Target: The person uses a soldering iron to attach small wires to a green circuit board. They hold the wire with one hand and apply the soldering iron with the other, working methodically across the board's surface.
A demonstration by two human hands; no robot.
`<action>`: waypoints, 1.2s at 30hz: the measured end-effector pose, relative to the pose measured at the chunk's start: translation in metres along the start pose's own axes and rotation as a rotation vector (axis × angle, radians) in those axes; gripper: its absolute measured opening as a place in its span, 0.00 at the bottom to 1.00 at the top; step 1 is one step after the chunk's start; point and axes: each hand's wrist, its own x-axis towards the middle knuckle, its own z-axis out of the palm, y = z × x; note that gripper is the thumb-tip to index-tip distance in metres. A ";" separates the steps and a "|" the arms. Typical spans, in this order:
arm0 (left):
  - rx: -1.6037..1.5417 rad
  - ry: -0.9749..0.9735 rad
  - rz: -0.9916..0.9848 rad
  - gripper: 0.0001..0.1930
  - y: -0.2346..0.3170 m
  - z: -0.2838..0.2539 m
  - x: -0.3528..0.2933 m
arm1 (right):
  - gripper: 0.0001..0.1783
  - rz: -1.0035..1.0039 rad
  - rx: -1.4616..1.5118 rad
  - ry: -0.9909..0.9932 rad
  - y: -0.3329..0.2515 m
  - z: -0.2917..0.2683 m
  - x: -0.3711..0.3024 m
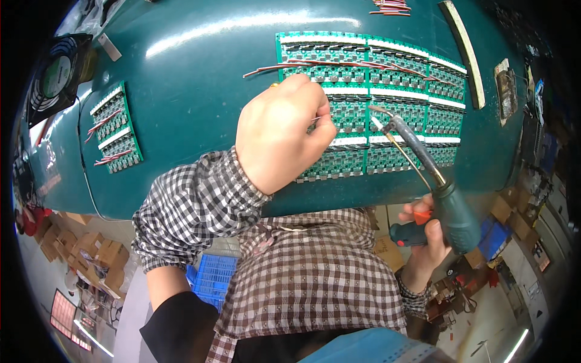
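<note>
My left hand [284, 130] is closed in a pinch above the left part of a large panel of green circuit boards [396, 112]. A thin wire [315, 120] shows at its fingertips; most of it is hidden behind the hand. My right hand [428, 242] grips a dark green soldering gun [457, 212] with a red trigger. The gun's bent metal tip and thin feed tube reach left over the middle of the panel; whether they touch it I cannot tell. Red and white wires [339, 63] lie across the panel's upper rows.
A smaller board panel [117, 130] with short wires lies at the left, near a black fan [57, 78]. At the far side is a wire bundle [390, 7]. A pale strip [465, 54] and a worn metal-edged block [505, 91] lie right of the panel on the green table [193, 109].
</note>
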 end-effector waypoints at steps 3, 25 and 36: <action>0.014 0.005 0.019 0.06 0.000 0.000 0.000 | 0.24 0.032 0.026 0.011 -0.003 0.005 -0.001; 0.006 -0.010 -0.009 0.06 0.001 0.001 0.003 | 0.23 0.048 -0.184 -0.076 -0.005 0.011 0.001; 0.021 0.000 -0.009 0.07 0.003 0.002 0.003 | 0.20 0.030 -0.214 -0.080 -0.004 0.012 0.002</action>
